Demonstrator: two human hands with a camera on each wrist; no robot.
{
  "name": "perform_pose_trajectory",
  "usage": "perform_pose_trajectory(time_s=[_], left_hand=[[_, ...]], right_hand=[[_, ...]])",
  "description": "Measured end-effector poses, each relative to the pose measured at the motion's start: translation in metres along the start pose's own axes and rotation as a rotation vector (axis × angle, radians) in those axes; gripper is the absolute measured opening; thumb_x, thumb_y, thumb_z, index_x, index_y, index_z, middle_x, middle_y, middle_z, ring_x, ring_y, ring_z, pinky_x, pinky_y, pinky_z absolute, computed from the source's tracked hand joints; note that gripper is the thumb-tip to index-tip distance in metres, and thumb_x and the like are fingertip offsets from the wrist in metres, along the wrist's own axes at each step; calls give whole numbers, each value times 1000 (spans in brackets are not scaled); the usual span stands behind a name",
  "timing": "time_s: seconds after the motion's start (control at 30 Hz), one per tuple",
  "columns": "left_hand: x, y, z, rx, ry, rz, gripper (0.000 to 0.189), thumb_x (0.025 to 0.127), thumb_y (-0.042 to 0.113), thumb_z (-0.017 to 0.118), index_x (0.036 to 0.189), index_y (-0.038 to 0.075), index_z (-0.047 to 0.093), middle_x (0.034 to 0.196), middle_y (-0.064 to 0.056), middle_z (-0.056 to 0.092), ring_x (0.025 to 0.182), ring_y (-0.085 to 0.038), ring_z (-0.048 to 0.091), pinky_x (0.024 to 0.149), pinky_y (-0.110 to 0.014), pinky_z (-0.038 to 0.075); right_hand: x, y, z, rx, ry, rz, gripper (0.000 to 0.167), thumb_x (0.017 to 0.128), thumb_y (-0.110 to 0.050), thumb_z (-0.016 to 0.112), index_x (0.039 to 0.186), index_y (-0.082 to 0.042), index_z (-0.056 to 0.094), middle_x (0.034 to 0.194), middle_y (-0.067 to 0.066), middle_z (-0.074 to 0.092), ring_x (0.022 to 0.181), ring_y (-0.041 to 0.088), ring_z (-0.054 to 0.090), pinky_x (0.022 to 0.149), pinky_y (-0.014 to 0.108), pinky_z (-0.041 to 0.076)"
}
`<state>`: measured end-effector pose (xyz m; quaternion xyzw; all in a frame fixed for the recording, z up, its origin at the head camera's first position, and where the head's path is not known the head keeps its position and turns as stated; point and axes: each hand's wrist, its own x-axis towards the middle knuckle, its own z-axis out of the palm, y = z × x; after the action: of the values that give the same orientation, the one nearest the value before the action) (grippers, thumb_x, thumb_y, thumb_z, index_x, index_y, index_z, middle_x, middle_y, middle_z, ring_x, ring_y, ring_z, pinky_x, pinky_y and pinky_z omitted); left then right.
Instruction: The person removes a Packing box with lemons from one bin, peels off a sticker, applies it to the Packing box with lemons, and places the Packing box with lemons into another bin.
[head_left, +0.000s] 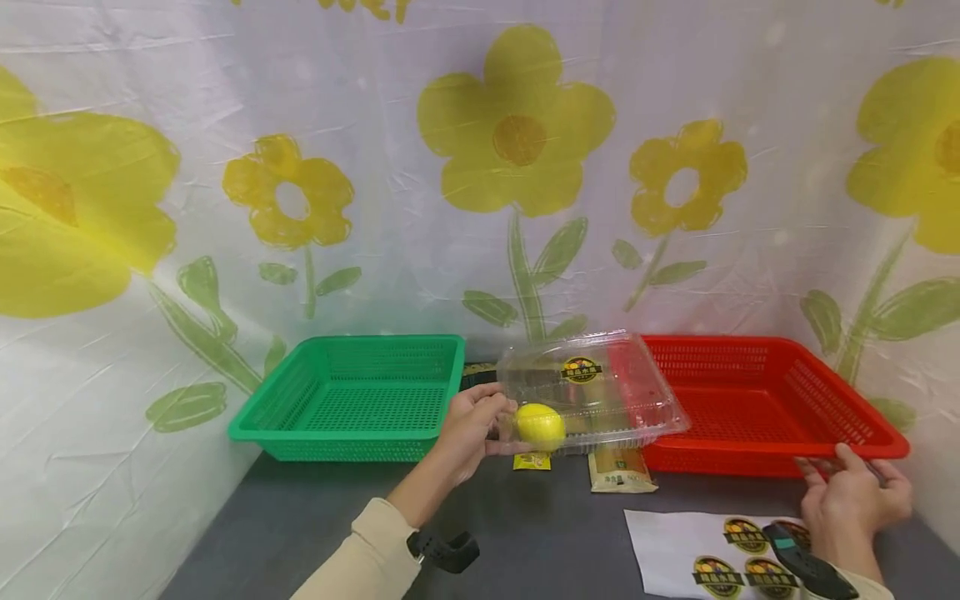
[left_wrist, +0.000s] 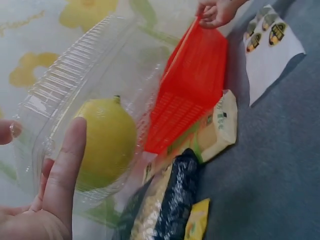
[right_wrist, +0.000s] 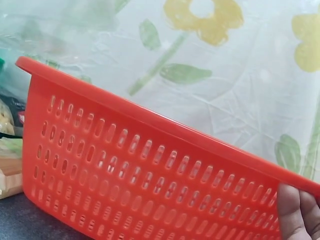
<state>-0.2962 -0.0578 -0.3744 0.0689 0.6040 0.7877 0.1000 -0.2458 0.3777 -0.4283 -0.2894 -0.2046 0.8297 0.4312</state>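
A clear plastic box [head_left: 615,408] with a round label on its lid is raised above the table, its left end gripped by my left hand [head_left: 474,425]. Inside it, near that hand, lies a yellow lemon [left_wrist: 107,142]. My right hand [head_left: 855,493] holds the front rim of the red basket [head_left: 772,458] near its right corner, thumb on top and fingers underneath. In the right wrist view, fingertips [right_wrist: 290,207] show just under the basket's rim. The box overlaps the red basket's left side in the head view.
A green basket [head_left: 262,429] stands at the left. Between the baskets lie a tan packet [head_left: 621,479], a small yellow packet [head_left: 532,462] and a dark packet [left_wrist: 177,200]. A white sheet with round labels [head_left: 675,550] lies at the front right. A flowered curtain [head_left: 405,275] hangs behind.
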Motion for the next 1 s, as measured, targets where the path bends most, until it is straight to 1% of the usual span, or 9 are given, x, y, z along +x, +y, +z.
perform_pose_trajectory(time_s=[0.07,0.1,0.27,0.37,0.57,0.7,0.8,0.9,1.0], left_hand=[[8,1,10,-3,6,14,71,91,9,63,154,-1,33,135,-25,52,56,-14,43,74,-52,61],[12,1,16,-10,7,16,71,90,9,64,154,-1,34,133,-25,52,56,-14,44,73,-52,62],[29,0,47,-35,9,13,68,89,9,66,151,-1,40,105,-14,57,59,-14,47,71,-49,62],[39,0,63,-36,-1,6,66,88,12,69,148,0,44,89,-8,53,57,-14,45,70,-45,63],[58,-12,96,-34,9,6,65,85,19,74,143,3,50,83,-4,53,56,-13,46,59,-33,62],[69,-25,119,-71,37,15,51,82,15,72,129,2,58,83,-3,62,56,-13,48,54,-31,60],[77,-28,135,-102,47,14,40,80,12,71,118,3,62,74,-5,61,52,-13,47,53,-34,60],[84,-27,154,-92,82,6,30,76,8,73,104,8,63,60,-3,49,47,-14,45,50,-35,59],[89,-27,173,-64,112,-9,23,75,6,73,94,7,59,58,-4,46,44,-15,44,47,-37,58]], right_hand=[[0,1,0,-1,0,-4,30,93,9,59,101,-12,40,92,5,51,40,22,53,39,35,54],[1,1,0,-3,-2,-5,30,93,8,60,102,-13,40,94,5,51,41,22,54,39,34,54],[3,1,-1,-10,-9,-9,30,94,5,63,104,-13,42,104,3,52,45,22,59,41,34,55],[4,1,-1,-17,-4,-2,31,93,5,65,104,-14,42,109,2,51,46,22,60,42,35,56],[7,2,2,-34,-15,12,34,92,3,68,106,-15,43,114,1,49,48,24,59,46,35,58],[8,3,4,-29,-31,26,35,91,4,68,105,-15,43,120,0,47,48,26,60,47,37,58],[7,2,4,-18,-36,27,34,92,5,67,104,-14,42,118,1,47,46,27,58,46,38,58],[5,1,3,-25,-31,23,33,92,5,66,104,-15,41,115,1,46,48,25,57,47,36,58],[4,1,1,-34,-23,24,34,93,3,67,106,-16,42,118,0,46,50,24,57,48,35,58]])
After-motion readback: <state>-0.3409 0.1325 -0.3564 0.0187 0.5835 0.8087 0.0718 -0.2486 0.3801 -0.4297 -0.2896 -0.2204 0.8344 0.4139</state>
